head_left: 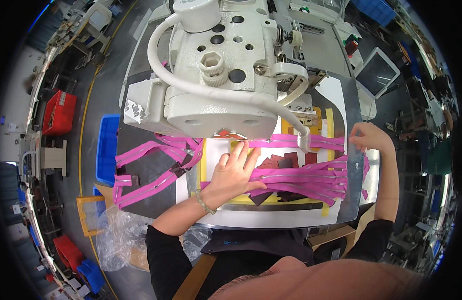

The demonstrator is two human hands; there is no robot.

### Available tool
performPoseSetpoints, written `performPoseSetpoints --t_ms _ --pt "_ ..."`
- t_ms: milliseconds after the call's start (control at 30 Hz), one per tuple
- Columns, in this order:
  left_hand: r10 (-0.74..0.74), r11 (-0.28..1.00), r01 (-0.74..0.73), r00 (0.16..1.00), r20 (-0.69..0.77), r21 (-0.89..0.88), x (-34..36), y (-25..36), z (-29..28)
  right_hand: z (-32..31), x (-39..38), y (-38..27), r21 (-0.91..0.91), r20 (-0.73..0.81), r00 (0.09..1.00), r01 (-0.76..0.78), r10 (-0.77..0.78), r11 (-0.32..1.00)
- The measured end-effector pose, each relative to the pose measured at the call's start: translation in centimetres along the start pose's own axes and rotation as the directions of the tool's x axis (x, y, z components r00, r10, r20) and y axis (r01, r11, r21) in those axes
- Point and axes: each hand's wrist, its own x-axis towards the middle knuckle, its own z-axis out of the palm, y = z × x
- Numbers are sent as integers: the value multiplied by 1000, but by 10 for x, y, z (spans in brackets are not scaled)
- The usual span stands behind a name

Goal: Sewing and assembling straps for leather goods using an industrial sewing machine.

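no wording can be read. a red-and-white sign [230, 133] sits on the white machine head [216, 112], centre of the frame; a pale label [62, 98] on the red bin [57, 116], upper left, and blue marks [232, 243] on dark cloth [263, 240], lower centre, are too small.

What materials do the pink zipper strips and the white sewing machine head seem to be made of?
Pink zipper strips: probably textile, matte, since they fold and drape softly; whether cotton or synthetic is unclear.
White sewing machine head: likely painted metal, from its glossy, pebbled surface.
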Motion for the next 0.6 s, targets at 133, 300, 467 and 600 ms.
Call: performPoseSetpoints --t_ms 133,300,467,600 --pt "0 1000 1 1000 24 -1 -2 0 -1 46 9 -20 -342 -633 725 52 -271 938" --pt "6 1000 -6 1000 28 -17 -3 -1 -1 95 27 -88 -205 -609 440 717 -660 666" --pt "94 991 -101 993 -77 -91 -4 -6 -4 127 59 -148 609 -475 676 714 -563 344" --pt "324 933 -354 906 -272 -69 -7 -12 -17 133 71 -165 885 -441 815 465 -377 -30"
